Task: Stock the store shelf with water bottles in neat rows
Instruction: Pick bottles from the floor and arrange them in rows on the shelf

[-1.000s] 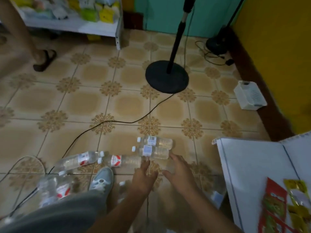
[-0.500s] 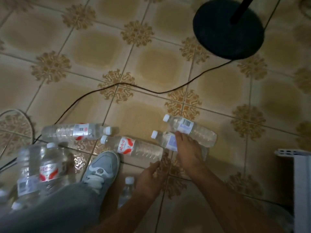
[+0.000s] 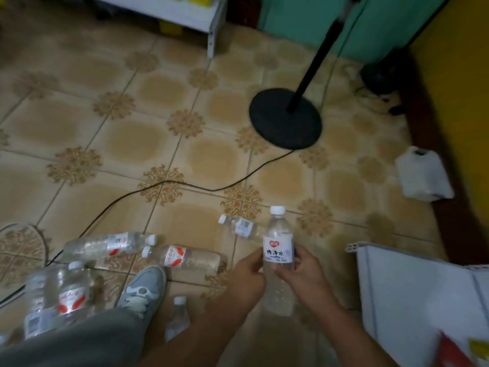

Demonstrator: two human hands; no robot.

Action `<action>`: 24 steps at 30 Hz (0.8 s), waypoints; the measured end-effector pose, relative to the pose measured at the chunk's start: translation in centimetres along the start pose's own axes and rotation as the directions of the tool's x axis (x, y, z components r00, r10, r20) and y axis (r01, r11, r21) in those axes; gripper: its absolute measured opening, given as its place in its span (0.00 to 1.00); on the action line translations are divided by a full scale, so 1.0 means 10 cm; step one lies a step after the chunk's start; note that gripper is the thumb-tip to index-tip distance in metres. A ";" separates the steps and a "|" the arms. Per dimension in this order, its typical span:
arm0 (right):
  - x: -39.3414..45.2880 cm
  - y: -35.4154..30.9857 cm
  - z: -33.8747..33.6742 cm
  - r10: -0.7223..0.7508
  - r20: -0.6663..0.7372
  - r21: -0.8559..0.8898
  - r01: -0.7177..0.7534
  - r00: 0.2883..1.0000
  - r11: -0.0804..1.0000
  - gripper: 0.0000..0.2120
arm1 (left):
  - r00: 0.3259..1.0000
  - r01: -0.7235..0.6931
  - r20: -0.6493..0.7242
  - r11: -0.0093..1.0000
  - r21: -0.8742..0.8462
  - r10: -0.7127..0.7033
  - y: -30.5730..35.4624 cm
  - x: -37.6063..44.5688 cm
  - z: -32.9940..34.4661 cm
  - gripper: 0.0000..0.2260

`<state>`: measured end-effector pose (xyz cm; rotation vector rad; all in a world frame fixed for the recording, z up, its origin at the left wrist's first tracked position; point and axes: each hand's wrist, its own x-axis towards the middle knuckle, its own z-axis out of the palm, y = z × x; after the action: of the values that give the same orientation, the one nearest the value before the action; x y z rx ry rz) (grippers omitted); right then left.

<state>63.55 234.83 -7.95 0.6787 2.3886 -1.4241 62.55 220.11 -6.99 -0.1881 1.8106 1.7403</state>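
Lifted off the floor, bottle now upright, fingers curled round it.

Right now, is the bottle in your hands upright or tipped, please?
Upright: the held bottle has its white cap on top, gripped by the left hand and right hand.

"纯净水" in blue under a red heart logo on the held bottle's label.

floor: tan patterned tiles, black cable across | walls: teal wall far, yellow wall right | furniture: black round stand base, white shelf unit far left | light: dim
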 end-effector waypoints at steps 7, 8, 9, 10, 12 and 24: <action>-1.23 -1.10 -1.28 -0.184 -0.240 0.075 0.207 0.953 0.976 0.26 | 0.914 -0.330 0.234 0.943 -0.049 0.332 1.45 -0.99 0.54 0.34; -1.47 -1.24 -1.46 -0.195 -0.281 0.085 0.227 0.940 0.970 0.26 | 0.883 -0.373 0.289 0.927 -0.047 0.370 1.65 -1.18 0.63 0.36; -1.72 -1.38 -1.65 -0.205 -0.323 0.094 0.248 0.924 0.964 0.25 | 0.849 -0.411 0.339 0.910 -0.057 0.405 1.83 -1.36 0.73 0.37; -1.98 -1.49 -1.83 -0.220 -0.370 0.101 0.275 0.903 0.956 0.24 | 0.812 -0.445 0.386 0.892 -0.073 0.437 2.00 -1.54 0.83 0.38; -2.50 -1.65 -2.16 -0.241 -0.475 0.091 0.320 0.846 0.943 0.24 | 0.728 -0.495 0.484 0.861 -0.118 0.485 2.34 -1.93 1.05 0.37; -5.57 -1.62 -3.20 -0.134 -0.886 -0.005 0.280 0.444 0.960 0.21 | 0.169 -0.597 0.836 0.729 -0.335 0.522 2.95 -4.07 2.58 0.34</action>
<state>102.49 242.48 45.05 1.5322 3.2517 -1.5830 88.81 235.64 40.56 1.4347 1.0562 1.6207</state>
